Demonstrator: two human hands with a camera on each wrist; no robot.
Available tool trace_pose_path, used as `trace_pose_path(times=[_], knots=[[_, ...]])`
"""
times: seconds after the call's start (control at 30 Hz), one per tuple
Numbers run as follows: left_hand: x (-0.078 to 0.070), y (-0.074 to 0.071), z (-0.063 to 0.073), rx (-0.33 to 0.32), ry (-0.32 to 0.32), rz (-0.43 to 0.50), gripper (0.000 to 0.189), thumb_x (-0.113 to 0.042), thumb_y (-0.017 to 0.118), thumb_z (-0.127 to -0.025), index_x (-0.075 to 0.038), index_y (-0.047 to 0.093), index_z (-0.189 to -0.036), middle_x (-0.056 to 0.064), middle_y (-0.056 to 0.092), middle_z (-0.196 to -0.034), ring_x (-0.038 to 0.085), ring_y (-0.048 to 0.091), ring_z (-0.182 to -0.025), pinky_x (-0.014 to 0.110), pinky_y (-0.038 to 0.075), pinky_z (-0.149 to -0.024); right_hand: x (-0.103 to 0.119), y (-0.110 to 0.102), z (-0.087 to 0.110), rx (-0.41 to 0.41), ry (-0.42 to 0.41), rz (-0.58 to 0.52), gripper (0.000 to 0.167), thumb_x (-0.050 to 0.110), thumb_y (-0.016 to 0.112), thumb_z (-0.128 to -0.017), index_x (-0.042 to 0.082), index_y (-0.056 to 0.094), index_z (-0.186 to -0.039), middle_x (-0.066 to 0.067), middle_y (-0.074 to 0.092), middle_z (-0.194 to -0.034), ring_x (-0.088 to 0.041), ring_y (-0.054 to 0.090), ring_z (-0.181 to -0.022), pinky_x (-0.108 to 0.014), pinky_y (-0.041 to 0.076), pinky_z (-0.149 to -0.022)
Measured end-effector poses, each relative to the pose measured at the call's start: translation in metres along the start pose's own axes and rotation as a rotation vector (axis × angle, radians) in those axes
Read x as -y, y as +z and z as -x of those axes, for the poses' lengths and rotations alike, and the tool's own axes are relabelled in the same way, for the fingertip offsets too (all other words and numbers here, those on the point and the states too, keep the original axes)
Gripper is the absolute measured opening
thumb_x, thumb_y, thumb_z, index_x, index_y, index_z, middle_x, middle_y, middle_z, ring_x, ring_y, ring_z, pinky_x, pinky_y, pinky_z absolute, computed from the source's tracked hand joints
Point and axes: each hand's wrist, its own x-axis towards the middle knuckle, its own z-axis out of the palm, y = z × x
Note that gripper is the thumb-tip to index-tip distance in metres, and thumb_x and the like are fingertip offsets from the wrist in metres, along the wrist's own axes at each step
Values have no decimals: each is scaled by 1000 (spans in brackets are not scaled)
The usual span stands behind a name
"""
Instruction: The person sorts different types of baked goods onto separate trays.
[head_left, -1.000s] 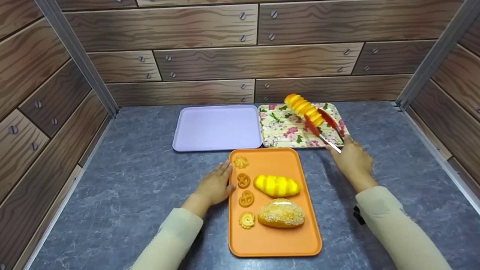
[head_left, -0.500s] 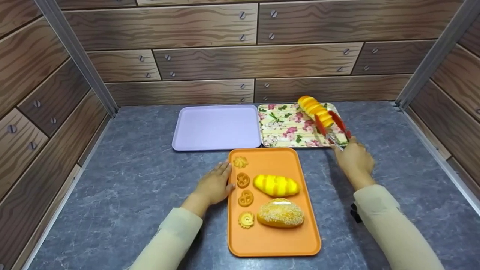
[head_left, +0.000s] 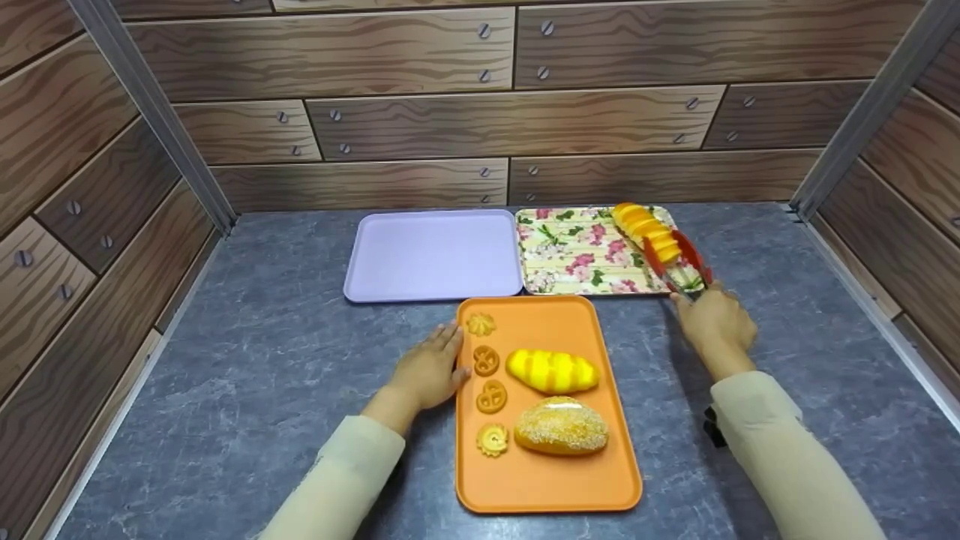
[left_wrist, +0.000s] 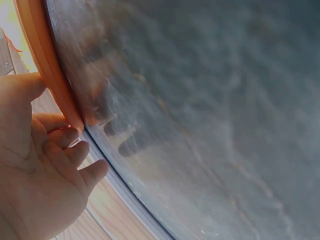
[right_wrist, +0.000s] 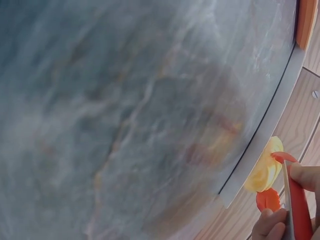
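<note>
We've got plank-patterned walls boxing in the worktop; purple tray and floral tray sit side by side at the back, orange tray just in front; that one holds a yellow striped bun, a crumb-topped bun and four small cookies; the sliced loaf is at the floral tray's right half, between the tips of the tongs, though we can't tell if it's touching down; the right hand has its fingers wrapped round the tongs; the left hand rests loose fingers on the orange tray's left rim.
</note>
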Motion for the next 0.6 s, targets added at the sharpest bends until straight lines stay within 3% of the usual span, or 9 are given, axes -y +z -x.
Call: trace_pose_path(times=[0.3,0.6], knots=[[0,1,-1,-2,-3,-4,64,-37,47,-100,-3,27,-150,12,21,-155,29,20,-141,46,26,-111,-1,3,0,-9,12,0,82,57,44,-94,-13,35,-136,-36,49,-114,-55,53,-99,-62,46,-71],[-1,1,0,-8,-10,-1,64,-37,47,-100,-3,27,-150,11,21,-156,29,20,-141,47,25,-111,-1,3,2,1,-9,29,88,58,47,-92,-15,31,-138,-39,47,-115,-56,52,-99,-62,45,-72]])
